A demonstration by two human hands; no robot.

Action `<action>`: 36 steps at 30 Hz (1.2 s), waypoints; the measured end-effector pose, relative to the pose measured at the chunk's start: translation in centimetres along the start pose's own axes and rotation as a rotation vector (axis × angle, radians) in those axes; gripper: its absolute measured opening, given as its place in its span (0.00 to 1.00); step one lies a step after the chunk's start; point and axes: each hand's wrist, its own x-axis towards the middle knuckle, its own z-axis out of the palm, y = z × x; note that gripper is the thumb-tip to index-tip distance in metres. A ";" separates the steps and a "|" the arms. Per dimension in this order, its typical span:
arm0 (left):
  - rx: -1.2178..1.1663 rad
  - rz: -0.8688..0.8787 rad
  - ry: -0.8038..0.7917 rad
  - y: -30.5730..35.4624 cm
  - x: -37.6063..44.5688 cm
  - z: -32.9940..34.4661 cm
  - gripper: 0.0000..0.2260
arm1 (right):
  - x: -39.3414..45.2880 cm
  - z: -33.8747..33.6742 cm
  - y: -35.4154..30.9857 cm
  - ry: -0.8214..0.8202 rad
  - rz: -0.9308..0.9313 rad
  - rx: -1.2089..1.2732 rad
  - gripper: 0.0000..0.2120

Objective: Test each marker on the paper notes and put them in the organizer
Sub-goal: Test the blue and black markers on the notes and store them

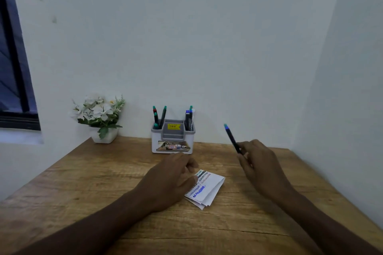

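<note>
With our right hand (pixel 261 163) we pinch a blue-capped marker (pixel 232 138) raised right of the organizer (pixel 172 140), while our left hand (pixel 170 180), fingers relaxed, rests on the scribbled paper notes (pixel 207 187).

A wooden desk (pixel 83 182) stands in a corner of pale walls (pixel 207 37), a dark-framed window (pixel 14 68) at left, under dim light.

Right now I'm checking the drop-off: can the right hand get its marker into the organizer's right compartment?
Probably yes: the right hand holds the marker above the table, and nothing lies between it and the organizer, whose right compartment already holds markers.
</note>
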 end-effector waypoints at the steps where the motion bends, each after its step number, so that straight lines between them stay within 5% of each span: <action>1: -0.007 0.014 0.018 0.1 0.0 0.0 0.12 | -0.3 0.0 -1.0 0.060 0.002 0.137 0.10; 5: -0.031 0.064 0.070 1.0 0.0 -0.2 0.21 | -1.7 1.0 -4.4 -0.016 0.069 0.578 0.02; 11: -0.060 0.136 -0.012 2.6 -0.3 -0.2 0.18 | -3.2 2.3 -5.6 -0.136 0.146 0.762 0.06; 23: 0.060 0.054 -0.123 1.2 0.2 0.5 0.10 | -2.9 2.2 -6.2 -0.114 0.133 0.713 0.17; 29: 0.090 0.106 0.060 1.9 0.0 0.5 0.10 | -3.4 3.0 -6.0 -0.145 0.161 0.736 0.23; 32: 0.150 0.062 0.007 1.4 0.5 0.9 0.05 | -3.4 3.2 -5.8 -0.168 0.191 0.744 0.24; 36: 0.041 0.050 -0.063 1.5 0.7 1.0 0.09 | -3.4 2.8 -5.8 -0.131 0.180 0.771 0.23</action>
